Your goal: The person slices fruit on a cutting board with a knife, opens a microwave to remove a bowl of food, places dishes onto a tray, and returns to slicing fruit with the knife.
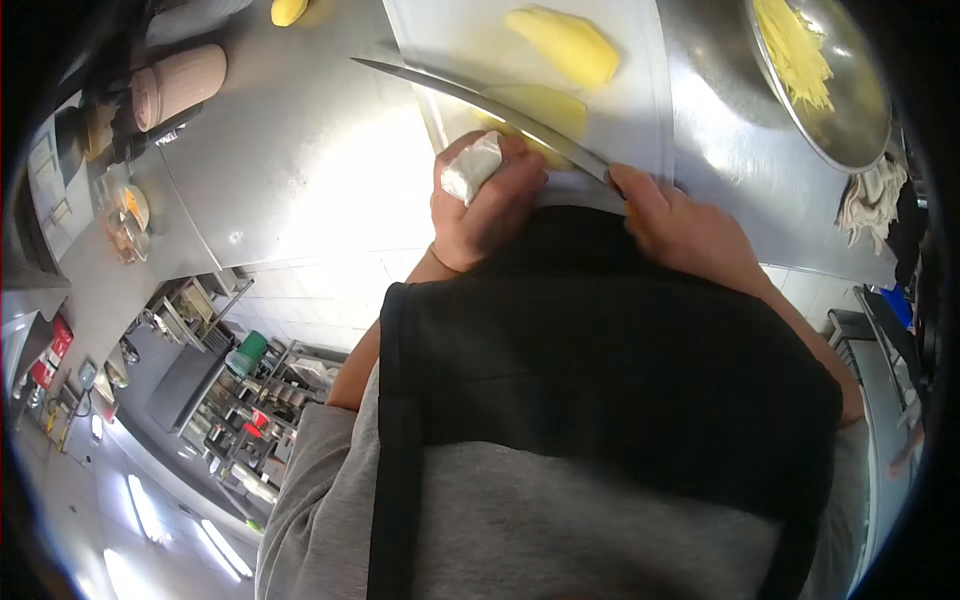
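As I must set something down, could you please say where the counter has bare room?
Bare counter lies broadly between the pink container and the board, though the knife partly overhangs it; a narrower strip separates board and bowl. Crowded: the board, with yellow pieces and knife; its near edge, with left hand and right hand.

Under my hands the bench is smooth metal, glossy enough to throw back a white glare. The cutting board on it looks like pale plastic, smooth with a soft sheen. My knife's blade is smooth grey metal. The bowl is polished, shiny metal; the peeled yellow pieces look smooth and faintly moist. A white wrapping on my left fingers is creased and slightly shiny. My black apron is matt cloth, and the rag is crumpled cloth.
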Tool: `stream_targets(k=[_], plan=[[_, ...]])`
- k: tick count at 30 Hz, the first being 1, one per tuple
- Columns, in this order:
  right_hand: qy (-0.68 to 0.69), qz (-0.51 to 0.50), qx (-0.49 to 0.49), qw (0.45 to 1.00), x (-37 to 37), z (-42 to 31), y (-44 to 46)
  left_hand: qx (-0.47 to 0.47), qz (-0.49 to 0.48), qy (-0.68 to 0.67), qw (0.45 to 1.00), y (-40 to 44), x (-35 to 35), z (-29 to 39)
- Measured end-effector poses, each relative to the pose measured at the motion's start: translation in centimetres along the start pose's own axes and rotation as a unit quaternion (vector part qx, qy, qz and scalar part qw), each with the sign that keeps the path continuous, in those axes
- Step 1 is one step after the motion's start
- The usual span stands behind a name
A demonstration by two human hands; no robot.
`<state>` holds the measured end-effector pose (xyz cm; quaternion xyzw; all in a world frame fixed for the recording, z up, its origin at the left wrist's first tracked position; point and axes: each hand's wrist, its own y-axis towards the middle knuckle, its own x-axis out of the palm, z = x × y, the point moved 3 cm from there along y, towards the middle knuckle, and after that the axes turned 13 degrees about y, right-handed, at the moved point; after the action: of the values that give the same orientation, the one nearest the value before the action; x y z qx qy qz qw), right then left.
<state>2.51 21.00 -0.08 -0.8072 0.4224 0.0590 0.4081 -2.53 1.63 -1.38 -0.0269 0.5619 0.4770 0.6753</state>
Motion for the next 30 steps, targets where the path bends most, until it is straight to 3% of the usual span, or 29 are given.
stream_targets(k=[2,5,8,11,14,17,20,26,30], plan=[[0.003,0.015,0.011,1.0,0.1,0.0,0.1,-0.011,0.01,0.032,0.999,-0.1,0.0,0.2],[-0.025,-0.014,-0.007,1.0,-0.3,-0.3,0.1,-0.052,0.031,-0.027,0.998,-1.0,0.9,-0.4],[-0.008,-0.079,0.049,0.996,-0.8,-0.6,0.3,-0.029,0.022,0.008,0.999,-0.4,0.5,-0.2],[-0.03,-0.04,0.032,0.998,-0.4,0.2,0.5,-0.059,0.026,-0.002,0.998,-0.4,0.3,0.1],[0.005,-0.067,0.041,0.997,-1.0,-0.7,0.4,-0.059,0.044,0.013,0.997,-0.2,0.2,0.3],[-0.013,-0.033,0.022,0.999,-1.0,-0.8,0.2,-0.137,-0.022,-0.056,0.989,-2.3,0.3,-0.2],[-0.002,-0.005,0.009,1.0,-0.9,-0.7,-0.1,-0.028,0.033,0.011,0.999,-1.2,0.4,-0.2],[0.001,0.058,-0.058,0.997,-1.6,-0.9,-1.1,-0.003,-0.046,0.025,0.999,-0.3,-0.4,-0.1],[0.003,0.072,-0.067,0.995,-1.0,-1.2,-1.5,-0.034,-0.053,0.041,0.997,-0.1,-0.8,0.1]])
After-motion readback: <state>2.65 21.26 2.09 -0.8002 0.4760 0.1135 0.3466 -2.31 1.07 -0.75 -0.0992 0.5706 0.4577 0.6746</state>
